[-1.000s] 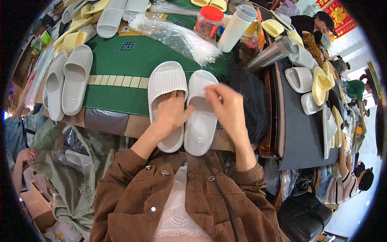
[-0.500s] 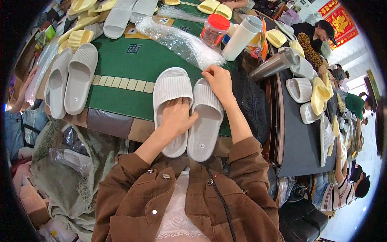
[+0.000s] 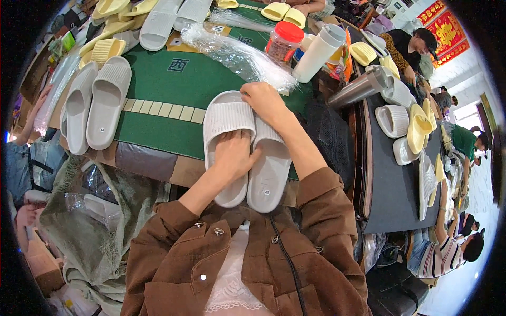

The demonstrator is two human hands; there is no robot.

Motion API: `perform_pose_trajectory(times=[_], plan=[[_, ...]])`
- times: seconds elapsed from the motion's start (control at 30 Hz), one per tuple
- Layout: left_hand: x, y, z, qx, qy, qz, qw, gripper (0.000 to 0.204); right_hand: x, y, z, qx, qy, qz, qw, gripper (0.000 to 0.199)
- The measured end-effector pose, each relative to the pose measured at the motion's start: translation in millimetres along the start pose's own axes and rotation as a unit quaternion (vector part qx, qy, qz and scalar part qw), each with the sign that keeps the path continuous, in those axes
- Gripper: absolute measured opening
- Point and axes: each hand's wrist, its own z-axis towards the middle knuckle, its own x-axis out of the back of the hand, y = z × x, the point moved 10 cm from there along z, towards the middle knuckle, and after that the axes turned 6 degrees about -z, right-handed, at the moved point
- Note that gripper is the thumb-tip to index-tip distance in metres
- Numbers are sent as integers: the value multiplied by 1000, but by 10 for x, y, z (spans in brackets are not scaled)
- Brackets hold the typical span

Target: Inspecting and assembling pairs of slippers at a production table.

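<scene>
A green-covered tabletop (image 3: 168, 92) fills a busy room. At its near edge two grey slippers sit side by side, toes away from the person. The left hand (image 3: 232, 155) has its fingers tucked under the strap of the left slipper (image 3: 229, 117), thumb toward the right slipper (image 3: 268, 184); its grip is hidden. The right hand (image 3: 265, 101) bends over both toes (whether its fingertips pinch anything, I cannot tell). Beyond lie white strands (image 3: 237, 52), a red-lidded jar (image 3: 284, 45) and a bottle (image 3: 319, 54).
</scene>
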Motion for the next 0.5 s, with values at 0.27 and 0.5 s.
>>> perform_pose_trajectory(times=[0.27, 0.5], plan=[[47, 5, 8, -17, 19, -11, 1000, 52, 91, 105, -15, -34, 47, -2, 998, 17], [19, 13, 7, -20, 23, 13, 999, 53, 51, 25, -15, -5, 45, 2, 999, 16]])
